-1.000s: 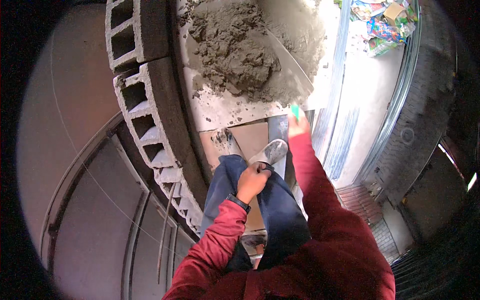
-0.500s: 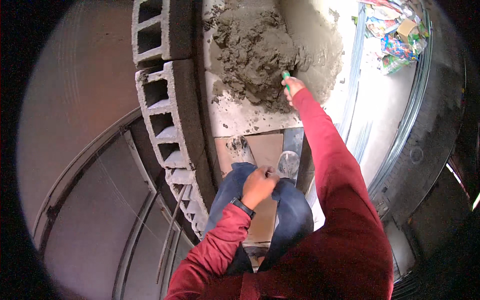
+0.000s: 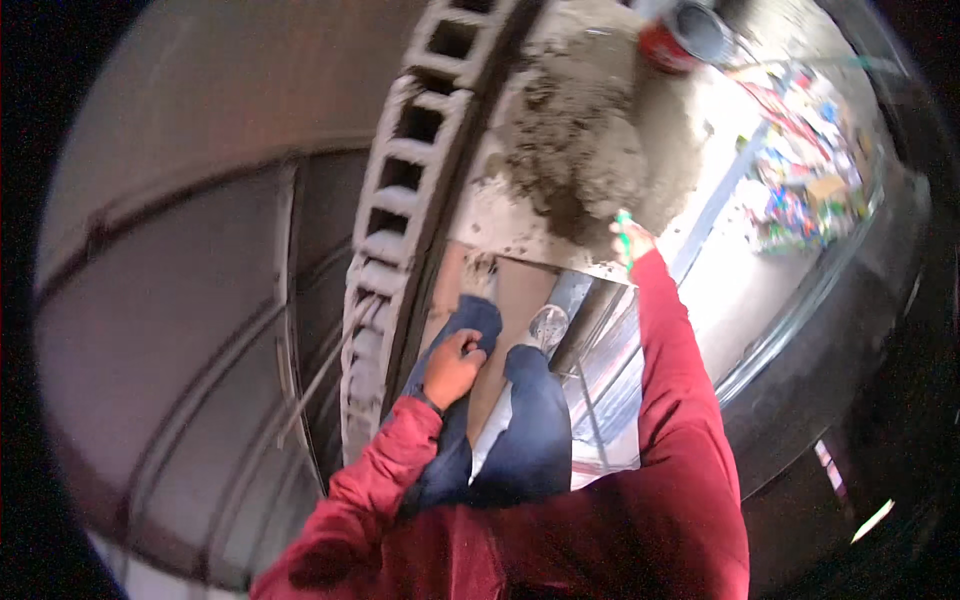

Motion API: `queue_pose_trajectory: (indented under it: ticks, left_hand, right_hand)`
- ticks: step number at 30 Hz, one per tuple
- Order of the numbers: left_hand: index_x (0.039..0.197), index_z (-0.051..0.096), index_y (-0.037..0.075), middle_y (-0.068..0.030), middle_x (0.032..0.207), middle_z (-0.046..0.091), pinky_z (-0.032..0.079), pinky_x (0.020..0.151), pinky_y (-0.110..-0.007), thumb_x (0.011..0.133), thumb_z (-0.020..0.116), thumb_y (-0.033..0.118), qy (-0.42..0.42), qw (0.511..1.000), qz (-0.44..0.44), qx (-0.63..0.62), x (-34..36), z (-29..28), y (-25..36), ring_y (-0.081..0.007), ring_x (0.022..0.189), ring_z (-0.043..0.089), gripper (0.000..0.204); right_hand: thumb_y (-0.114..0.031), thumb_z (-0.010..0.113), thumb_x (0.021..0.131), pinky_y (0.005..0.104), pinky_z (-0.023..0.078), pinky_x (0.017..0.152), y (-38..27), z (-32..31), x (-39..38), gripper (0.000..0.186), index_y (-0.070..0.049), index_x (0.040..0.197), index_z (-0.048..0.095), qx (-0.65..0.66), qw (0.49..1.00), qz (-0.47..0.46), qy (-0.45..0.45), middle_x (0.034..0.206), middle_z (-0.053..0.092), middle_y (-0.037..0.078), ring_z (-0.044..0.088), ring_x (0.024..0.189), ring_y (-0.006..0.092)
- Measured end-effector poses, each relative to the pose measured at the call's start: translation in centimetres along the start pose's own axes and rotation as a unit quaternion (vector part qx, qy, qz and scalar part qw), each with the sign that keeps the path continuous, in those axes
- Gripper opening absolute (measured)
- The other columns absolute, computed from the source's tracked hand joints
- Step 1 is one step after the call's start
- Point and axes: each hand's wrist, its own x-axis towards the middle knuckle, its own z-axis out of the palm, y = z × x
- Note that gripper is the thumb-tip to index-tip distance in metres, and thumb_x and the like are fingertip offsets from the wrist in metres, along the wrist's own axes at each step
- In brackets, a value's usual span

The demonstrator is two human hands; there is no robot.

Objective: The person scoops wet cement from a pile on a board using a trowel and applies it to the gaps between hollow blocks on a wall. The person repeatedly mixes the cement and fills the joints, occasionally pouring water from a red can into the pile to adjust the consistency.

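My right hand [image 3: 632, 242] grips the green handle of a trowel [image 3: 623, 226]; its blade is blurred and appears covered by a grey lump of mortar [image 3: 611, 168]. Beyond it, a wet mortar heap [image 3: 560, 110] lies on a spattered white board [image 3: 478, 215]. My left hand [image 3: 455, 362] is curled at my knee [image 3: 475, 322], its fingertips bent inward; whether it holds anything is hidden.
A stack of hollow concrete blocks [image 3: 420, 145] runs along the left. At the upper right are a red bucket [image 3: 668, 52], mixed bags and scraps [image 3: 800, 195], and long metal strips [image 3: 745, 375]. A thin rod [image 3: 310, 395] leans at the left.
My right hand reached forward into the mortar, then drew back slightly, with a lump now at the trowel. The view has turned and shifted, bringing the red bucket into sight.
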Motion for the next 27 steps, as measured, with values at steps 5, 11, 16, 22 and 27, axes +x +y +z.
queue_pose_trajectory:
  ticks: [5, 11, 16, 22, 27]
  left_hand:
    - [0.103, 0.06, 0.004, -0.0149, 0.094, 0.063, 0.048, 0.077, -0.039, 0.073, 0.06, 0.021, 0.04, 0.998, -0.023, 0.053, -5.6, -4.0, -3.1, -0.0322, 0.088, 0.06, 0.035]
    - [0.101, 0.06, 0.004, -0.0175, 0.095, 0.062, 0.048, 0.077, -0.04, 0.072, 0.059, 0.02, 0.076, 0.994, -0.07, 0.037, -11.8, -4.2, -5.0, -0.0326, 0.088, 0.061, 0.034]
    - [0.101, 0.062, 0.006, -0.0175, 0.096, 0.061, 0.045, 0.084, -0.042, 0.071, 0.058, 0.02, 0.138, 0.986, -0.051, 0.077, -13.8, 0.5, -9.2, -0.0337, 0.094, 0.057, 0.033]
    - [0.103, 0.062, 0.006, -0.018, 0.112, 0.055, 0.044, 0.089, -0.046, 0.073, 0.054, 0.023, 0.142, 0.981, -0.123, 0.053, -15.2, 2.2, -9.2, -0.039, 0.104, 0.052, 0.035]
    - [0.102, 0.062, 0.006, -0.0174, 0.11, 0.055, 0.046, 0.085, -0.046, 0.073, 0.055, 0.023, 0.147, 0.976, -0.164, -0.002, -15.9, 3.5, -10.0, -0.039, 0.103, 0.053, 0.034]
  right_hand:
    - [-0.045, 0.049, 0.089, 0.0266, 0.028, 0.029, -0.9, -0.7, -6.6, 0.034, -0.013, 0.1, 0.054, -0.077, 0.996, 0.03, -0.026, 0.054, 0.044, -0.002, 0.035, 0.035, 0.0095]
    - [-0.047, 0.046, 0.091, 0.0271, 0.033, 0.029, -2.4, -3.2, -11.3, 0.036, -0.011, 0.098, 0.047, -0.21, 0.973, 0.038, -0.091, 0.055, 0.044, 0.001, 0.038, 0.034, 0.0112]
    - [-0.04, 0.046, 0.092, 0.0269, 0.032, 0.029, -7.0, 4.3, -16.7, 0.035, -0.009, 0.077, 0.05, -0.328, 0.934, 0.042, -0.136, 0.053, 0.046, 0.002, 0.039, 0.034, 0.0123]
    - [-0.04, 0.047, 0.093, 0.0259, 0.03, 0.031, -9.7, 13.0, -16.6, 0.034, -0.008, 0.098, 0.054, -0.484, 0.832, -0.002, -0.273, 0.057, 0.047, 0.0, 0.036, 0.034, 0.0102]
    - [-0.04, 0.046, 0.093, 0.0259, 0.033, 0.045, -10.5, 25.6, -16.6, 0.04, -0.002, 0.092, 0.057, -0.636, 0.689, -0.083, -0.337, 0.06, 0.048, -0.001, 0.043, 0.048, 0.0092]
